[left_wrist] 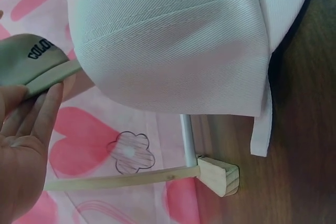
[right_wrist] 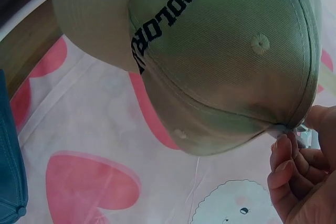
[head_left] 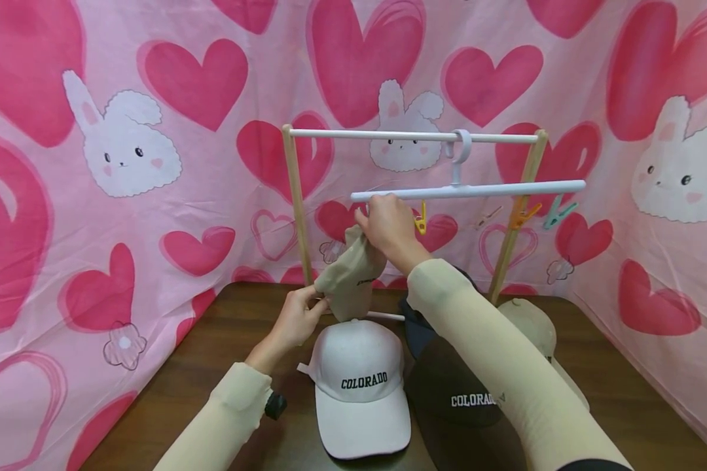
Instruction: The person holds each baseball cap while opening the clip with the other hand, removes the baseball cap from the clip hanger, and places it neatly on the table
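A beige baseball cap [head_left: 347, 281] with dark lettering hangs on its side under the left end of a white hanger [head_left: 471, 191]. My left hand [head_left: 294, 316] pinches its brim, thumb on one side and fingers on the other in the left wrist view. At the top of the crown [right_wrist: 226, 61], my right hand [head_left: 391, 226] pinches a small pale clothespin [right_wrist: 307, 136], mostly hidden by the fingers. Just below stands a white COLORADO cap [head_left: 359, 386], brim toward me. A yellow clothespin [head_left: 421, 218] hangs on the hanger beside my right hand.
The hanger hooks over the white rail [head_left: 377, 135] of a wooden-legged rack. Orange [head_left: 525, 214] and teal [head_left: 560, 212] clothespins hang at its right. A dark brown cap [head_left: 459, 392], a navy cap [head_left: 415, 327] and another beige cap [head_left: 527, 324] lie on the wooden table [head_left: 177, 405].
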A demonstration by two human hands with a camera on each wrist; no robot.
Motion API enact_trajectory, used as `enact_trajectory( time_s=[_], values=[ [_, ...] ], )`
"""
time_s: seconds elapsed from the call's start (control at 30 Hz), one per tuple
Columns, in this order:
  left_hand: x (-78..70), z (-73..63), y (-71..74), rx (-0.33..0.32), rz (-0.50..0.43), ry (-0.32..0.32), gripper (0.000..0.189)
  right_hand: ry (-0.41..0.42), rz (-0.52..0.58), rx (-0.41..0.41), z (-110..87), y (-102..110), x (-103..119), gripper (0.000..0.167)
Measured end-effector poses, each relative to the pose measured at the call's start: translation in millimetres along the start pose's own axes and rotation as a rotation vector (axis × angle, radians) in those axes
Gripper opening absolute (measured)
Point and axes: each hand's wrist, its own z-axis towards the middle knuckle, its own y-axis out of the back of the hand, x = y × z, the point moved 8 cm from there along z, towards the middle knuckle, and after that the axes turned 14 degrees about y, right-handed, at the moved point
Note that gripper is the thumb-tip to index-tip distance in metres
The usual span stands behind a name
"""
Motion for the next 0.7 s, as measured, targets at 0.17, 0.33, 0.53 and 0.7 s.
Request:
enact_trajectory(
  time_s=[0.17, 0.33, 0.53, 0.7],
  values=[
    [5.5, 2.6, -1.5, 0.004, -0.049, 0.045, 0.015, 0.026, 0.002, -0.001, -1.0, -0.5, 0.2, 0.032],
    [11.5, 6.5, -2.9, 0.011, -0.123, 0.077, 0.016, 0.030, 0.024, -0.012, -2.1, 0.2, 0.1, 0.029],
    [4.9, 3.1, -0.3, 0.008, -0.132, 0.093, 0.017, 0.014, 0.060, -0.021, -4.7, 0.5, -2.8, 0.030],
    [17.3, 7.9, -1.0, -0.007, -0.130, 0.091, 0.015, 0.015, 0.096, -0.044, -6.6, 0.4, -4.6, 0.027]
  ],
)
